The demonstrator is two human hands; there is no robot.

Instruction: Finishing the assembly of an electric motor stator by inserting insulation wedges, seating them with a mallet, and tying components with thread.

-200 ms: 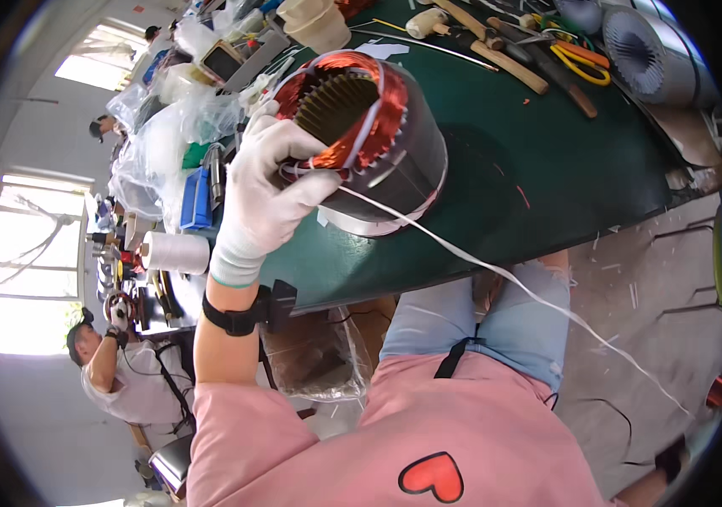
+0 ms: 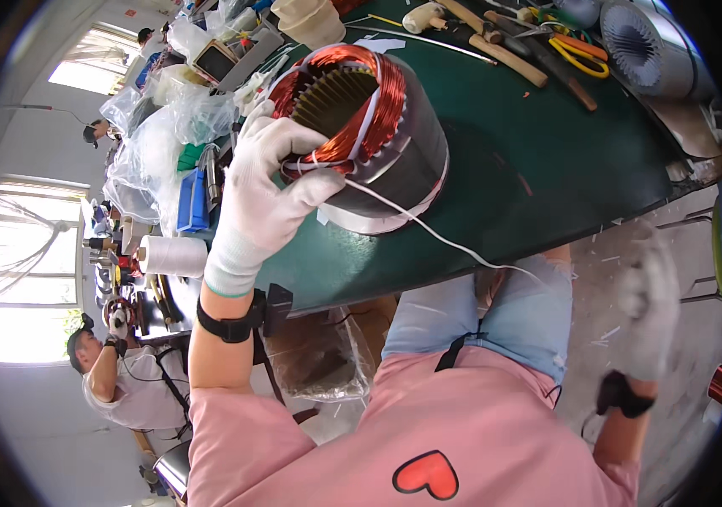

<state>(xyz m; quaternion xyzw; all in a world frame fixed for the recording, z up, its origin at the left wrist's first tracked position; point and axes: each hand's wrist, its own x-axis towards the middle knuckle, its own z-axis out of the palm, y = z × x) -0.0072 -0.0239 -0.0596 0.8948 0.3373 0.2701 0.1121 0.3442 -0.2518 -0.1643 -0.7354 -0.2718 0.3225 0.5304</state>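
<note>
A motor stator (image 2: 390, 173) stands on the green workbench, its copper winding (image 2: 382, 106) rising in a ring above the grey core. White lacing cord wraps parts of that ring. My left hand (image 2: 272, 182), in a white glove, is closed on the near left side of the winding, with the thumb in front by the cord. From there the white cord (image 2: 416, 221) runs slack to the right, over the bench edge, and fades out above my thigh. My right hand (image 2: 650, 291), also gloved, is off to the right beyond the bench; motion smears its fingers.
Hammers, a mallet (image 2: 424, 18) and yellow-handled scissors (image 2: 579, 57) lie at the far right, near another stator core (image 2: 644, 51). On the left are a cord spool (image 2: 173, 255), a blue bin (image 2: 195, 201) and plastic bags. Another person (image 2: 129, 380) sits at far left.
My right hand has come up into view at the right. The cord, earlier stretched long toward the lower right, now hangs slack and curved. My left hand keeps its hold on the winding.
</note>
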